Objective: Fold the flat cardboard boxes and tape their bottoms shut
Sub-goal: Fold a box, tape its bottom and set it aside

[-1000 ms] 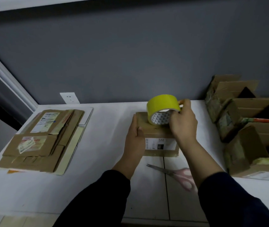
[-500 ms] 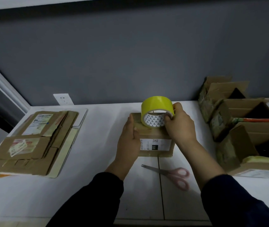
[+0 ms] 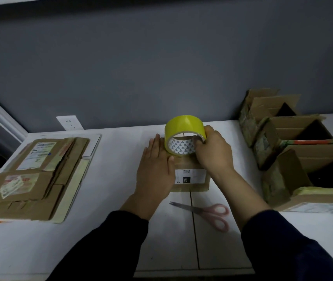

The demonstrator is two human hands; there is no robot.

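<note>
White table point(image 3: 111, 230), grey wall: the left hand point(image 3: 155, 171) lies flat, pressing the small box point(image 3: 189, 177) down; the right hand point(image 3: 214, 153) grips the yellow tape roll point(image 3: 183, 124) just beyond the left fingertips. Bottom-taping seems underway; next, draw tape toward the wrists, then cut with the scissors point(image 3: 206, 211) between the forearms.

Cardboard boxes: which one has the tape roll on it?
The labelled box at centre: left hand presses it, right hand holds the yellow tape roll on it. The boxes at right gape open; the left stack lies flat.

white label point(image 3: 190, 176) on small box point(image 3: 189, 188): "010", QR code | flat cardboard stack point(image 3: 30, 179) labels: too blurred
</note>
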